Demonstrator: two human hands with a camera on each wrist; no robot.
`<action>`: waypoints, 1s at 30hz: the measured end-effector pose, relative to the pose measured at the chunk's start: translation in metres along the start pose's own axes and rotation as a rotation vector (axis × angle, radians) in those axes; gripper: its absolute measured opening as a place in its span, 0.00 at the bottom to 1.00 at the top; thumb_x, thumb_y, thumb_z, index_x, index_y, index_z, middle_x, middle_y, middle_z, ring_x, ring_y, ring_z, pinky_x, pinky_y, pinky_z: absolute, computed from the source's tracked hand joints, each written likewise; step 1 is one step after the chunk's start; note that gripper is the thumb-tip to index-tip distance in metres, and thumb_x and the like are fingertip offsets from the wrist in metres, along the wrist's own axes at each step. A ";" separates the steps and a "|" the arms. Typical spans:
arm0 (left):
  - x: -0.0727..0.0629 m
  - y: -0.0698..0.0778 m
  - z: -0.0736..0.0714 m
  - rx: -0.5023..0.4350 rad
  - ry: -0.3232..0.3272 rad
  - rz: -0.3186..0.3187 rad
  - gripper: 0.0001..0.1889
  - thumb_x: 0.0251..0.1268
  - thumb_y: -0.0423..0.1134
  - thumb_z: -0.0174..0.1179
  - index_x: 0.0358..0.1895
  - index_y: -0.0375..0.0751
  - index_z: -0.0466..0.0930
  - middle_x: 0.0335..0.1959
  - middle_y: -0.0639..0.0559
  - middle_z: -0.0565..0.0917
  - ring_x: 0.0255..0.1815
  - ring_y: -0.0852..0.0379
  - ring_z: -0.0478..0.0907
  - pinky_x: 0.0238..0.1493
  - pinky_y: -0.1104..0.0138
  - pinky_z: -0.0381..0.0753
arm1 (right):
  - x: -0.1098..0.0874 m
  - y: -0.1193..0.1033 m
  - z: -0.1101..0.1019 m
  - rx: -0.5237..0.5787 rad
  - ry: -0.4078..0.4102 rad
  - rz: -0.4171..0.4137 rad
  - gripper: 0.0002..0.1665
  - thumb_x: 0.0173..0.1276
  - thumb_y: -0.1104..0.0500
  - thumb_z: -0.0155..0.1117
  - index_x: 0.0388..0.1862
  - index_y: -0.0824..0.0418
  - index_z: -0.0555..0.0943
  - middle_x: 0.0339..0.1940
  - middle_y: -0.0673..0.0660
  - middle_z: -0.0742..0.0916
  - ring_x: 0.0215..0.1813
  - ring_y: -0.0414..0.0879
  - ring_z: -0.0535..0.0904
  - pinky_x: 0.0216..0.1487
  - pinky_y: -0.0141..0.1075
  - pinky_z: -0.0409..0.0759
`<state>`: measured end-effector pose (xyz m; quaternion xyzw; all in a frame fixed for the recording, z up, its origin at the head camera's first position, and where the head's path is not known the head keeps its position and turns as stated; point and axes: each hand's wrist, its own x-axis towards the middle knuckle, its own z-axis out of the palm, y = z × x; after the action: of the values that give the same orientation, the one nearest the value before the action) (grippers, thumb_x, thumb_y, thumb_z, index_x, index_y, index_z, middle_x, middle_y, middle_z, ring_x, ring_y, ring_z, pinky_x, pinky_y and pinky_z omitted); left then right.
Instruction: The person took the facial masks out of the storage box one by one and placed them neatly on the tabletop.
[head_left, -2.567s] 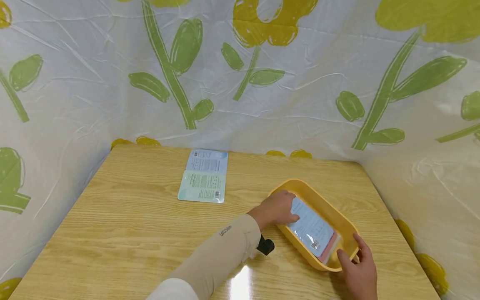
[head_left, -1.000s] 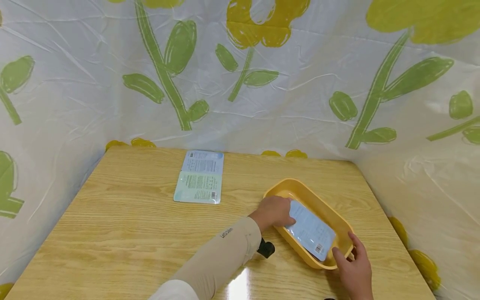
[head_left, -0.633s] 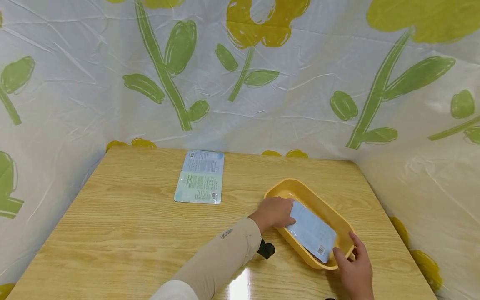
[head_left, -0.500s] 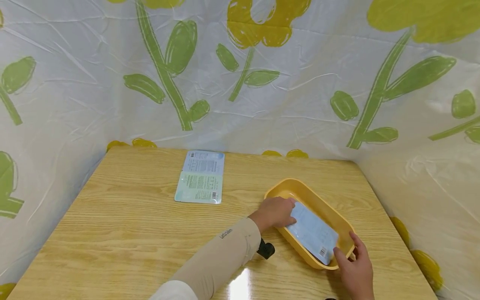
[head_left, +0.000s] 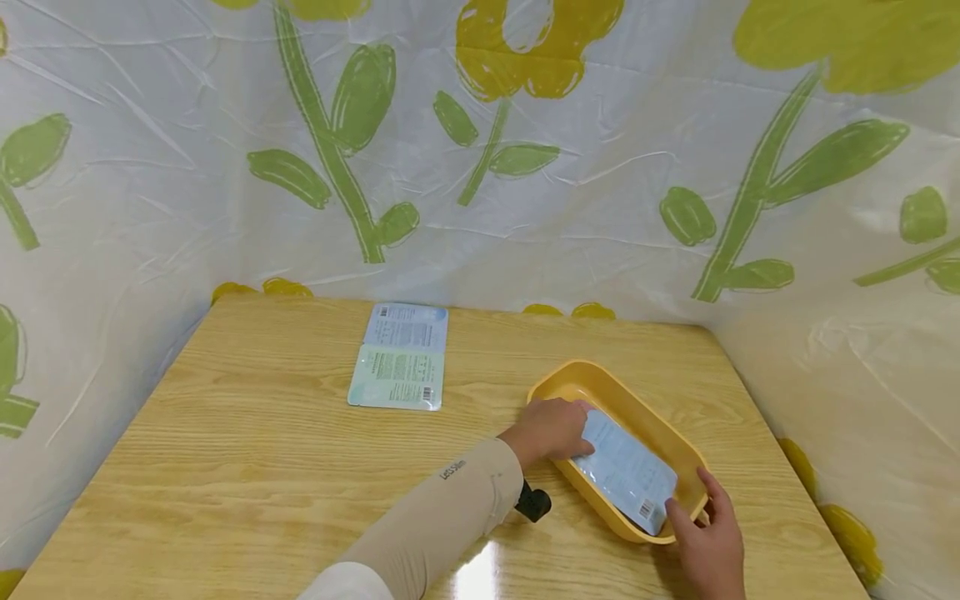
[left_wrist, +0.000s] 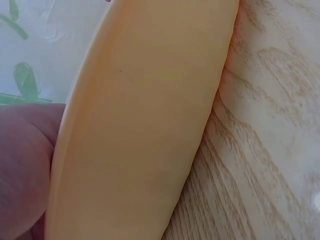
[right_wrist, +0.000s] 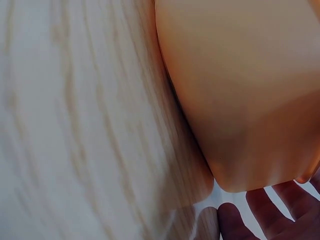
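A yellow oblong tray (head_left: 600,517) stands at a slant on the right half of the table. Inside it lies a light-blue flat sachet (head_left: 630,467) with print and a barcode. My left hand (head_left: 551,429) reaches over the tray's left rim and grips the sachet's upper-left end, the thumb on top and some fingers out of sight. My right hand (head_left: 712,533) holds the tray's near right end, thumb inside the rim and fingers outside. In the right wrist view, fingertips (right_wrist: 262,210) lie at the tray's outer end wall (right_wrist: 240,115).
Two more sachets, a blue one (head_left: 405,325) and a green one (head_left: 397,377), lie edge to edge on the wooden table (head_left: 247,467) at the back left. A black wrist device (head_left: 534,502) shows below my left wrist. A flower-print sheet (head_left: 600,225) hangs around the table.
The blue sachet in the tray has slid toward the near right end and covers the pink-edged one seen beneath it 2.6 s ago. Both hands have kept nearly the same places.
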<state>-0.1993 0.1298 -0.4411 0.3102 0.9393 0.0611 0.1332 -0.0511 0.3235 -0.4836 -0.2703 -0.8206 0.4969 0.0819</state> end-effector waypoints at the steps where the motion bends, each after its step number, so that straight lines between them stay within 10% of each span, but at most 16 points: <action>1: 0.000 0.000 0.000 0.001 -0.001 0.004 0.20 0.66 0.63 0.62 0.55 0.59 0.81 0.41 0.67 0.83 0.43 0.65 0.79 0.46 0.63 0.75 | 0.000 0.000 0.000 -0.002 0.006 0.003 0.44 0.74 0.58 0.58 0.82 0.62 0.50 0.71 0.74 0.67 0.64 0.59 0.67 0.34 0.15 0.70; 10: -0.004 -0.003 -0.003 -0.085 0.034 0.052 0.26 0.67 0.60 0.62 0.66 0.61 0.76 0.59 0.74 0.78 0.58 0.69 0.75 0.55 0.66 0.73 | 0.001 0.000 -0.002 -0.027 0.013 -0.026 0.43 0.74 0.59 0.59 0.82 0.62 0.52 0.71 0.73 0.68 0.60 0.54 0.68 0.35 0.14 0.68; 17: -0.006 -0.007 -0.007 -0.266 0.110 0.149 0.18 0.71 0.50 0.62 0.28 0.44 0.70 0.21 0.55 0.63 0.22 0.62 0.59 0.27 0.72 0.58 | 0.001 0.001 -0.003 -0.021 -0.010 -0.013 0.43 0.75 0.58 0.58 0.82 0.61 0.50 0.72 0.73 0.67 0.59 0.54 0.68 0.35 0.17 0.70; 24: -0.007 -0.004 -0.009 -0.624 0.065 0.108 0.23 0.67 0.47 0.67 0.63 0.46 0.80 0.50 0.63 0.83 0.46 0.72 0.78 0.48 0.78 0.74 | 0.000 -0.001 -0.002 -0.023 -0.012 -0.013 0.43 0.75 0.58 0.57 0.82 0.62 0.50 0.72 0.74 0.66 0.62 0.58 0.68 0.34 0.16 0.68; 30: -0.010 -0.002 -0.009 -0.748 0.021 0.128 0.25 0.65 0.44 0.69 0.64 0.46 0.79 0.56 0.61 0.82 0.52 0.69 0.79 0.45 0.78 0.75 | -0.001 0.000 -0.002 -0.021 -0.009 -0.014 0.43 0.75 0.58 0.57 0.82 0.62 0.50 0.71 0.75 0.67 0.62 0.59 0.68 0.33 0.16 0.69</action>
<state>-0.1955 0.1223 -0.4313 0.2977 0.8320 0.4112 0.2235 -0.0502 0.3244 -0.4823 -0.2632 -0.8280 0.4889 0.0787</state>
